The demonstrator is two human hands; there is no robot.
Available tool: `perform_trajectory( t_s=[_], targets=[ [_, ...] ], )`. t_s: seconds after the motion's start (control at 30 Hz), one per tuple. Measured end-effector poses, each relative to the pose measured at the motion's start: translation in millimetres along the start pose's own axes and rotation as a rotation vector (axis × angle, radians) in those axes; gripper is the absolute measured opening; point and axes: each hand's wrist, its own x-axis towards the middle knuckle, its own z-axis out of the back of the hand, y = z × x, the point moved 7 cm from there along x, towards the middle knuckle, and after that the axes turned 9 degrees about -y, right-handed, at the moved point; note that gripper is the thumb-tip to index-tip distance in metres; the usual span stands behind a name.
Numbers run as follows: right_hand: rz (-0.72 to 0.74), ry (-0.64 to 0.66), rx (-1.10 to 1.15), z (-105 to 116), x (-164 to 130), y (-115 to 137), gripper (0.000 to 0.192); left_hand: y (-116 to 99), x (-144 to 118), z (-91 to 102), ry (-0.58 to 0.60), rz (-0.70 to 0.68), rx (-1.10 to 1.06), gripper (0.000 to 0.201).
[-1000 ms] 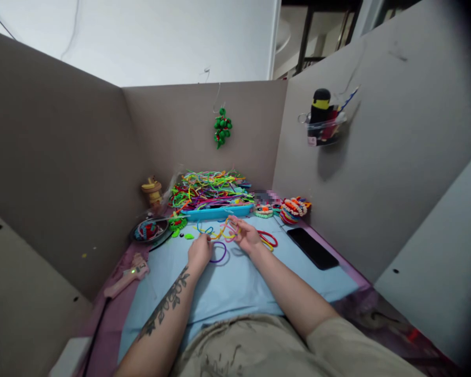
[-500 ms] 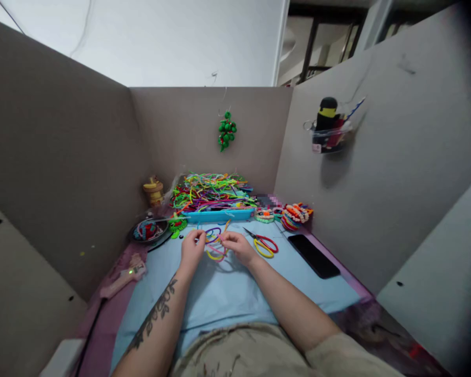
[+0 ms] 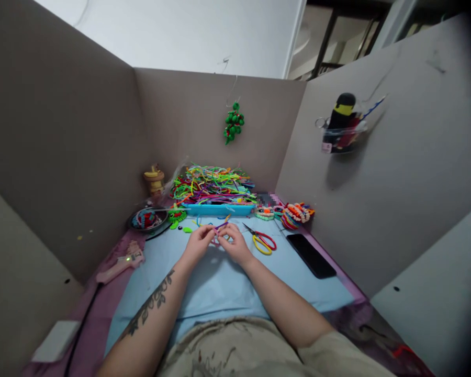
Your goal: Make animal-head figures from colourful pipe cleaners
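Note:
My left hand (image 3: 198, 242) and my right hand (image 3: 234, 244) meet over the light blue mat (image 3: 220, 283), fingertips pinching a small bundle of coloured pipe cleaners (image 3: 221, 227) between them. Purple, yellow and orange strands stick out above my fingers. Just beyond them a blue tray (image 3: 219, 209) holds a big heap of loose pipe cleaners (image 3: 212, 186). Red-and-yellow scissors (image 3: 262, 241) lie on the mat right of my right hand.
A black phone (image 3: 311, 255) lies at the mat's right edge. A pink glue gun (image 3: 120, 261) and a dark bowl (image 3: 147, 219) sit at the left. Finished bead-like pieces (image 3: 294, 213) rest by the right wall. Cardboard walls enclose three sides; a green ornament (image 3: 234, 123) hangs on the back wall.
My left hand picked the purple loop off the mat and brought it to the strands in my right hand. Both hands have closed together on the bundle; the scissors are uncovered.

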Motion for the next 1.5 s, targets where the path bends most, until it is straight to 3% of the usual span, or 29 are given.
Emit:
perform_trajectory(
  t_s=[0.2, 0.37, 0.57, 0.7, 0.8, 0.87, 1.0, 1.5],
  targets=[
    [0.043, -0.056, -0.09, 3, 0, 0, 0.008, 4, -1, 1.7, -0.056, 0.092, -0.072, 0.029],
    [0.099, -0.081, -0.184, 4, -1, 4, 0.01, 4, 0, 6.4, -0.111, 0.066, -0.039, 0.029],
    [0.164, -0.058, -0.295, -1, -4, 11, 0.011, 7, 0, 3.5, -0.04, 0.024, 0.033, 0.025],
    [0.188, -0.121, -0.352, 4, -5, 16, 0.01, 0, 0, 3.9, -0.036, -0.052, 0.156, 0.023],
    [0.222, -0.165, -0.342, 9, -5, 21, 0.015, -5, -2, 1.5, -0.001, -0.069, 0.218, 0.023],
    [0.25, -0.126, -0.306, 7, -5, 22, 0.015, -7, -3, -0.1, 0.026, -0.069, 0.23, 0.023],
    [0.246, -0.032, -0.245, 2, -5, 18, 0.017, -7, -4, -3.4, 0.1, -0.062, 0.188, 0.022],
    [0.174, -0.007, -0.153, 0, -4, 8, 0.017, 4, -5, -5.5, 0.204, 0.132, -0.03, 0.024]
  ],
)
